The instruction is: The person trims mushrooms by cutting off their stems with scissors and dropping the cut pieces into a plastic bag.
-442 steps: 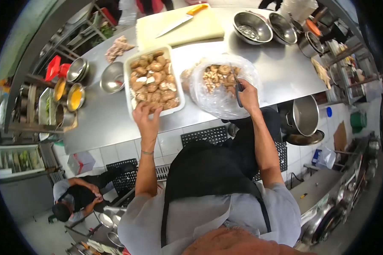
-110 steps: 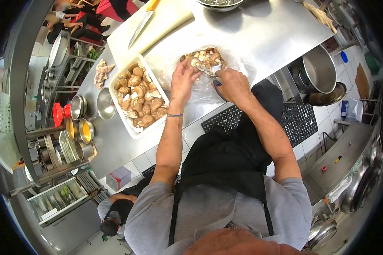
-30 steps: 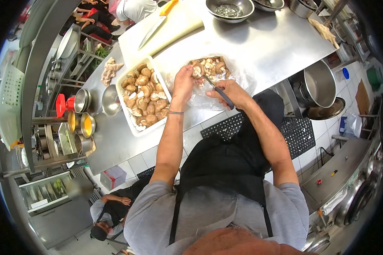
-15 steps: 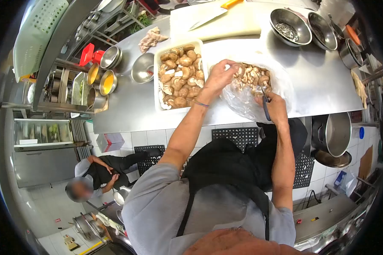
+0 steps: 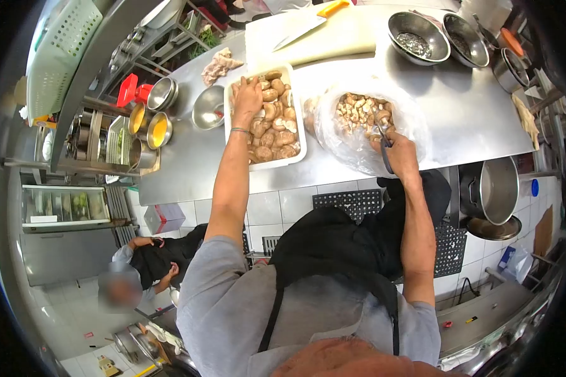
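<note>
My left hand (image 5: 248, 97) reaches over the upper left of a white tray (image 5: 300, 139) filled with brown mushrooms (image 5: 271, 137); its fingertips are among the mushrooms, and what they grip, if anything, is hidden. Right of the tray, a clear plastic bag (image 5: 343, 147) lies open with cut mushroom pieces (image 5: 358, 112) inside. My right hand (image 5: 399, 151) holds dark-handled scissors (image 5: 385, 147) at the bag's right side, with the blades over the mushrooms there.
Behind the tray, a knife (image 5: 302, 31) lies on a cutting board (image 5: 352, 41). Metal bowls (image 5: 419, 38) stand at the back right, and another bowl (image 5: 209, 108) is left of the tray. A seated person (image 5: 151, 261) is at the lower left; a large pot (image 5: 498, 191) stands right.
My left hand has moved left from above the bag to the mushroom tray. My right hand stays at the bag with the scissors. The view has shifted slightly.
</note>
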A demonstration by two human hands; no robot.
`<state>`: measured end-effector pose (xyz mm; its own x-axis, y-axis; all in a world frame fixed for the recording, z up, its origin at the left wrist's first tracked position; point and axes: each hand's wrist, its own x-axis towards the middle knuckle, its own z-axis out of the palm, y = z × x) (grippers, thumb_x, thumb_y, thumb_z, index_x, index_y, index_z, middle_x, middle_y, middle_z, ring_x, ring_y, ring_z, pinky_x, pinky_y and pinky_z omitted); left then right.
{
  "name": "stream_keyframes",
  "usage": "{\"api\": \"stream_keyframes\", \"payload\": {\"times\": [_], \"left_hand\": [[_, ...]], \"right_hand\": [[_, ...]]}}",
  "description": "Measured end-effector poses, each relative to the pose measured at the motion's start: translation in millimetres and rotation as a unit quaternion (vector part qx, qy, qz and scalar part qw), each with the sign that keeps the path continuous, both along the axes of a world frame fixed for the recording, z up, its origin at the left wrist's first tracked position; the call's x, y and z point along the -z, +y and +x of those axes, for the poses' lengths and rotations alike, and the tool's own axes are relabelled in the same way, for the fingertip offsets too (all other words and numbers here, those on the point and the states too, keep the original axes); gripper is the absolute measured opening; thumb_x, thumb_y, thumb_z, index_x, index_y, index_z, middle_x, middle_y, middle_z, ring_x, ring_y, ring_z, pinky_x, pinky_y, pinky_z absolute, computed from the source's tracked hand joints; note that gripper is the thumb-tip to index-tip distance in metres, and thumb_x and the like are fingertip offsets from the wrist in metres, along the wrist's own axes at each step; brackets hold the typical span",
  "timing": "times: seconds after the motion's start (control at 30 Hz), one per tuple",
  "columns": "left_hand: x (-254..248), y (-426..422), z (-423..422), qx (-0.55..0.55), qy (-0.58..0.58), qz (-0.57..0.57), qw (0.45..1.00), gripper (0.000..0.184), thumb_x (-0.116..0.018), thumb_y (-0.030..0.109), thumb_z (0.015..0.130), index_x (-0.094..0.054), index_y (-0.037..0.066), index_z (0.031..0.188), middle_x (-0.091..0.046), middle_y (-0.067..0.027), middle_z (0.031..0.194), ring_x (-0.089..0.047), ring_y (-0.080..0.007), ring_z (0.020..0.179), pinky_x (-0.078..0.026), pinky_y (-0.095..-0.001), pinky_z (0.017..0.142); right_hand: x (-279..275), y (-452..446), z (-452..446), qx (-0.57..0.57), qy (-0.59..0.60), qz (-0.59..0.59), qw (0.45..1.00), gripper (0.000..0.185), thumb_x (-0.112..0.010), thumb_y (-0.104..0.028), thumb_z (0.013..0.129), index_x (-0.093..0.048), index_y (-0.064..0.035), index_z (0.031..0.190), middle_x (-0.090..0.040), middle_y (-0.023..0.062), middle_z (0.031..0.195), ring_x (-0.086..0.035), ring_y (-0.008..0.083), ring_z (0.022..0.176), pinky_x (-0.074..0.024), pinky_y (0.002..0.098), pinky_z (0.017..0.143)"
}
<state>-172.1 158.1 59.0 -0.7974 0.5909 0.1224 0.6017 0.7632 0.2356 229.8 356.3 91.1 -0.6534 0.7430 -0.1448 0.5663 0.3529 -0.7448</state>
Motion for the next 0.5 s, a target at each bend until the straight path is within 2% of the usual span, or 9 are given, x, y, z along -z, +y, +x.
{"api": "stream_keyframes", "payload": {"times": [0.1, 0.2, 0.27, 0.3, 0.33, 0.37, 0.4, 0.43, 0.5], "left_hand": [[-14.3, 6.2, 2.4, -0.010, -0.010, -0.031, 0.999, 0.052, -0.045, 0.035, 0.105, -0.046, 0.015, 0.153, -0.028, -0.0245, 0.164, -0.026, -0.0530, 0.148, -0.021, -0.0763, 0.114], [-40.6, -5.2, 9.7, 0.012, 0.024, 0.139, 0.990, 0.052, -0.047, 0.035, 0.105, -0.051, 0.006, 0.148, -0.038, -0.0250, 0.159, -0.039, -0.0522, 0.142, -0.032, -0.0715, 0.111], [-111.3, -12.6, 62.2, 0.060, -0.113, 0.324, 0.938, 0.050, -0.050, 0.035, 0.105, -0.059, -0.003, 0.136, -0.055, -0.0256, 0.144, -0.055, -0.0499, 0.126, -0.045, -0.0619, 0.103], [-142.1, -18.4, 92.2, 0.089, -0.193, 0.395, 0.894, 0.043, -0.052, 0.034, 0.104, -0.064, -0.004, 0.122, -0.062, -0.0224, 0.127, -0.060, -0.0436, 0.114, -0.049, -0.0541, 0.097], [-168.2, -25.0, 121.9, 0.115, -0.271, 0.463, 0.836, 0.040, -0.053, 0.032, 0.103, -0.069, -0.005, 0.108, -0.069, -0.0193, 0.110, -0.065, -0.0372, 0.102, -0.053, -0.0463, 0.090], [-185.3, -33.9, 145.1, 0.244, -0.336, 0.526, 0.742, 0.033, -0.054, 0.030, 0.102, -0.066, 0.000, 0.097, -0.067, -0.0150, 0.099, -0.064, -0.0304, 0.094, -0.053, -0.0431, 0.087], [-202.9, -40.8, 169.2, 0.366, -0.389, 0.576, 0.619, 0.030, -0.055, 0.028, 0.101, -0.064, 0.004, 0.085, -0.065, -0.0106, 0.087, -0.064, -0.0236, 0.087, -0.052, -0.0399, 0.083], [-232.1, -35.9, 209.1, 0.405, -0.485, 0.605, 0.484, 0.027, -0.056, 0.025, 0.099, -0.058, 0.011, 0.076, -0.059, -0.0045, 0.074, -0.061, -0.0181, 0.080, -0.052, -0.0365, 0.080], [-247.9, -33.3, 223.9, 0.585, -0.563, 0.519, 0.267, 0.020, -0.058, 0.021, 0.096, -0.060, 0.011, 0.078, -0.060, -0.0027, 0.074, -0.062, -0.0187, 0.082, -0.053, -0.0413, 0.082]], "right_hand": [[3.9, -0.8, 3.8, 0.009, 0.006, -0.003, 1.000, 0.039, -0.085, -0.033, 0.081, -0.072, 0.0030, 0.090, -0.071, 0.0246, 0.079, -0.072, 0.0380, 0.076, -0.0538, 0.0452, 0.071], [0.1, 2.4, 4.2, 0.017, 0.015, -0.008, 1.000, 0.039, -0.084, -0.033, 0.081, -0.072, 0.0027, 0.091, -0.071, 0.0245, 0.078, -0.071, 0.0382, 0.075, -0.0534, 0.0458, 0.071], [-7.9, -2.5, 3.0, 0.023, 0.009, -0.012, 1.000, 0.039, -0.084, -0.033, 0.080, -0.072, 0.0028, 0.091, -0.071, 0.0245, 0.078, -0.071, 0.0382, 0.074, -0.0530, 0.0463, 0.071], [-6.8, -2.3, 1.3, 0.021, 0.006, -0.006, 1.000, 0.040, -0.085, -0.033, 0.080, -0.073, 0.0026, 0.093, -0.071, 0.0246, 0.079, -0.072, 0.0379, 0.076, -0.0537, 0.0457, 0.072], [-5.7, -3.0, -0.5, 0.020, 0.008, -0.003, 1.000, 0.040, -0.085, -0.034, 0.080, -0.073, 0.0026, 0.094, -0.072, 0.0247, 0.079, -0.072, 0.0379, 0.076, -0.0540, 0.0454, 0.072], [-4.4, -3.4, -1.8, 0.020, 0.009, 0.002, 1.000, 0.041, -0.085, -0.034, 0.080, -0.073, 0.0025, 0.095, -0.072, 0.0247, 0.079, -0.072, 0.0380, 0.077, -0.0543, 0.0452, 0.073], [-2.6, -1.4, -2.3, 0.019, 0.009, 0.010, 1.000, 0.041, -0.084, -0.034, 0.081, -0.073, 0.0025, 0.095, -0.072, 0.0248, 0.080, -0.072, 0.0381, 0.077, -0.0546, 0.0449, 0.073], [11.0, 1.2, -2.8, 0.032, 0.012, 0.026, 0.999, 0.042, -0.084, -0.038, 0.081, -0.076, -0.0003, 0.099, -0.068, 0.0183, 0.069, -0.066, 0.0270, 0.064, -0.0511, 0.0408, 0.065], [10.1, 2.6, -1.1, 0.025, -0.004, 0.016, 1.000, 0.045, -0.085, -0.038, 0.081, -0.077, -0.0008, 0.104, -0.068, 0.0164, 0.070, -0.063, 0.0237, 0.064, -0.0507, 0.0394, 0.064]]}}
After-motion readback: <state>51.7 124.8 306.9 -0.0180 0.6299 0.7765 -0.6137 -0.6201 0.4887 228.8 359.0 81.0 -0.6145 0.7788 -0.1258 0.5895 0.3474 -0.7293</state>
